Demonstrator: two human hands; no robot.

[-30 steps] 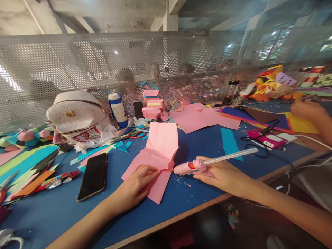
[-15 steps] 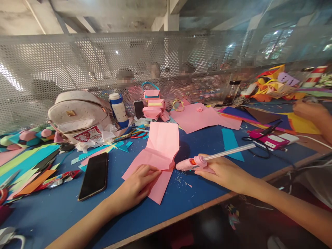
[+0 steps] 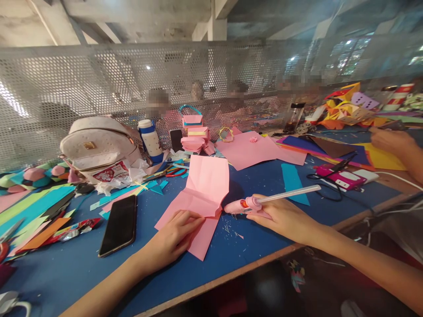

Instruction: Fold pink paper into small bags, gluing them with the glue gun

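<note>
Pink card, creased and partly raised, makes up the sheet (image 3: 209, 178) in the middle of the blue table (image 3: 264, 251), under the left hand (image 3: 176, 231). That hand lies over the sheet's lower part, fingers close together and bent; whether the thumb pinches from beneath, I cannot tell. The right hand (image 3: 287, 220) is closed round a glue gun (image 3: 243, 206), its nozzle at the sheet's right edge, touching or just beside it; a clear glue stick (image 3: 291, 193) juts from its back. Paper scraps dot the table nearby. Left of the sheet lies a phone (image 3: 119, 225); behind stand a backpack (image 3: 99, 136), a bottle (image 3: 151, 141) and a pink model (image 3: 194, 135). At far right is another person's hand (image 3: 393, 140). A perforated screen (image 3: 109, 79) crosses the room, under concrete beams (image 3: 217, 26).
</note>
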